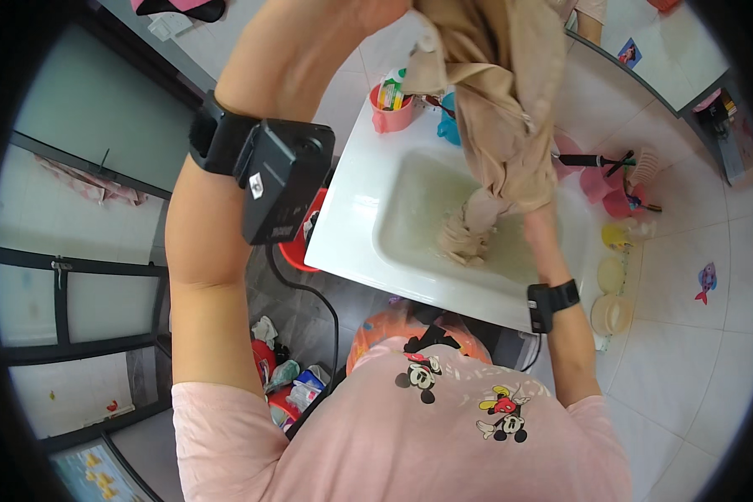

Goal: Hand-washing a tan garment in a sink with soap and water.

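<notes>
A wet beige garment (506, 117) with a button on one flap hangs stretched over a white sink. My left hand (383, 10) is raised at the garment's upper end; only its wrist side shows and its fingers lie beyond the top edge. Lower down, my right hand (539, 224) grips the garment's right side, its fingers mostly hidden behind the fabric. The garment's bunched lower end (467, 238) dips into cloudy water (422, 222) in the sink basin (386, 209).
On the sink's back ledge stand a pink cup (391, 113) with a tube in it and a blue cup (449, 125). Pink holders (604, 186) with brushes and round containers (611, 314) line the right side. A red basin (297, 247) is left of the sink.
</notes>
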{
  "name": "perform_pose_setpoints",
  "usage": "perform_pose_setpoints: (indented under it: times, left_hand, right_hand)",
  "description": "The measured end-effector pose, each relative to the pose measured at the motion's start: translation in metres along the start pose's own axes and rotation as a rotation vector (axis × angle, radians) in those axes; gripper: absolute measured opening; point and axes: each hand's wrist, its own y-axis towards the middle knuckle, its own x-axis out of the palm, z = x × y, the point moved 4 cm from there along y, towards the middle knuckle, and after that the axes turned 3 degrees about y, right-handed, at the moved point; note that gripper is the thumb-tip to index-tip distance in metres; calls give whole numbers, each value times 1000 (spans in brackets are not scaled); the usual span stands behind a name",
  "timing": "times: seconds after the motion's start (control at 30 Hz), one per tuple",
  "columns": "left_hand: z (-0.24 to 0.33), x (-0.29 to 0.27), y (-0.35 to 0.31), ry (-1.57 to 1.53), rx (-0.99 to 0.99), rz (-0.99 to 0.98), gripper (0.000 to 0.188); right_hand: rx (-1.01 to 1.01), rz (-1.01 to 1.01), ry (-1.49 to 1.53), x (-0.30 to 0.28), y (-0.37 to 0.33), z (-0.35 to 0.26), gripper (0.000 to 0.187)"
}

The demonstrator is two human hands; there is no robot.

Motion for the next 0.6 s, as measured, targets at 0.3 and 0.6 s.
perform_pose_setpoints:
  times: [0.3, 0.6]
  left_hand:
    - [-174, -78, -19, -153, -460, 207, 17]
    - [-361, -74, -120, -158, -916, 343, 26]
  right_hand:
    - [-302, -297, -128, 18, 21, -159, 33]
    - [-105, -378, -730, 6, 21, -73, 45]
